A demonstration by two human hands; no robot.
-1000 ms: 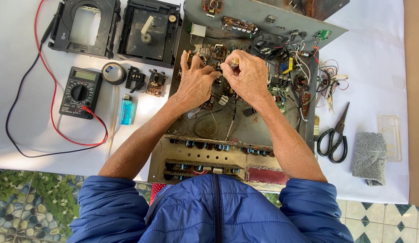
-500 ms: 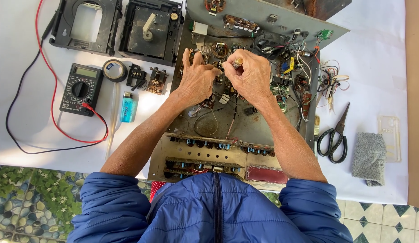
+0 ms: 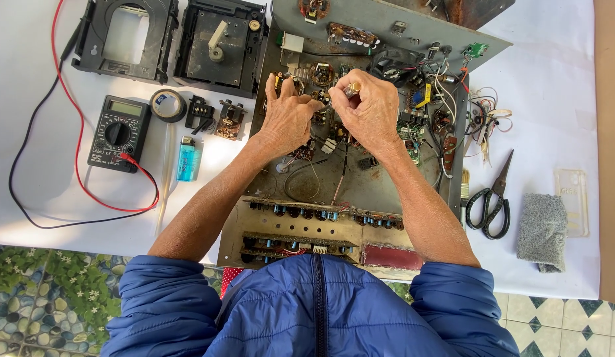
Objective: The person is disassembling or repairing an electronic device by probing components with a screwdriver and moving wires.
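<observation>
While the left hand (image 3: 288, 119) rests open on the chassis (image 3: 360, 185), the right hand (image 3: 372, 114) pinches a metal-tipped tool (image 3: 353, 88) — just above.

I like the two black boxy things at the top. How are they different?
The left black frame has a big see-through opening showing the white table; the right black frame is filled in, with a cream lever and a round knob. The left one sits farther from the left hand. Both are black, squarish and lie flat on the table.
</observation>
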